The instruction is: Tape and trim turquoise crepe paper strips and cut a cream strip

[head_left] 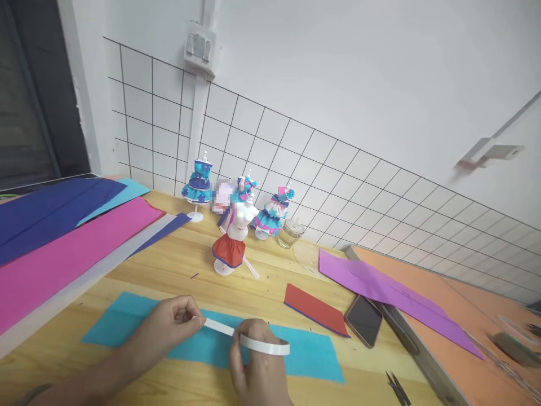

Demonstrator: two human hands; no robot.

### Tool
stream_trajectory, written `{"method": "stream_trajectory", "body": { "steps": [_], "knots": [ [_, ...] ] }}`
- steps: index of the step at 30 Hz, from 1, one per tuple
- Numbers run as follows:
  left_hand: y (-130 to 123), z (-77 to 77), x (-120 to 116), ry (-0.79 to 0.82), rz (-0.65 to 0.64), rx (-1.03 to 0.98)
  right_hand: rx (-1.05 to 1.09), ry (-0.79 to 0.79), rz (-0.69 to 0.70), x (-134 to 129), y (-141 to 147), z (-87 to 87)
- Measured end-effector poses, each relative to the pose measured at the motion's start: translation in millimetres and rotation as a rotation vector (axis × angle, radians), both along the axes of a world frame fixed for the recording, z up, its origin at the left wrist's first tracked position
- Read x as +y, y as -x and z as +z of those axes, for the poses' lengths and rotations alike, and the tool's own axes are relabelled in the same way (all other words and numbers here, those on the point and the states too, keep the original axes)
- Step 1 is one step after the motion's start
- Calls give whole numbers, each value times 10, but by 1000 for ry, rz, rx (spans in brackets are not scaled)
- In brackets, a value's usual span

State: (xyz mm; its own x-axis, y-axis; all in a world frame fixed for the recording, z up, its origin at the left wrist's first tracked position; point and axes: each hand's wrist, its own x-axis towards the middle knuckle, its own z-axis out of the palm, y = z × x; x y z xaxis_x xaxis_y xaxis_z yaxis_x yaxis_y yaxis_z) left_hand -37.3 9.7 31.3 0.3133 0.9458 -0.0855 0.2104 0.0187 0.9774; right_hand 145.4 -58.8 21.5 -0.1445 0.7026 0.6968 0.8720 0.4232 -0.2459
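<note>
A narrow white strip (220,326) is stretched between my two hands above a turquoise fabric piece (313,349) lying on the wooden table. My left hand (180,318) pinches one end between thumb and finger. My right hand (260,358) grips the strip farther along, and the rest curls in a loop over its knuckles. Beyond the hands stands a small white mannequin (244,220) wearing a red skirt (229,250) with a blue hem. A red fabric piece (315,309) with a blue edge lies to the right, behind the turquoise one.
Three dressed mannequins (198,183) and a glass (291,233) stand near the wall. Blue, pink (84,254) and white fabrics cover the left side. On the right are a phone (364,320), purple fabric (380,285), small scissors (397,388) and a metal table edge (416,349).
</note>
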Motion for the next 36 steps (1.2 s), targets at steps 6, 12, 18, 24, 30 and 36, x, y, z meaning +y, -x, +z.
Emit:
{"method": "stream_trajectory", "body": {
  "steps": [6,12,18,24,30,36],
  "knots": [
    [30,39,41,31,-22,12,13,2,31,-7,5,35],
    [28,46,54,56,-19,40,56,4,50,8,1,46],
    [37,119,46,50,-39,86,30,-20,53,2,4,61],
    [146,79,72,57,-64,162,-63,-31,102,-29,25,83],
    [264,23,24,73,-54,182,-38,-39,120,-49,73,47],
    [443,67,-116,58,-22,217,30,86,180,-134,109,34]
  ]
}}
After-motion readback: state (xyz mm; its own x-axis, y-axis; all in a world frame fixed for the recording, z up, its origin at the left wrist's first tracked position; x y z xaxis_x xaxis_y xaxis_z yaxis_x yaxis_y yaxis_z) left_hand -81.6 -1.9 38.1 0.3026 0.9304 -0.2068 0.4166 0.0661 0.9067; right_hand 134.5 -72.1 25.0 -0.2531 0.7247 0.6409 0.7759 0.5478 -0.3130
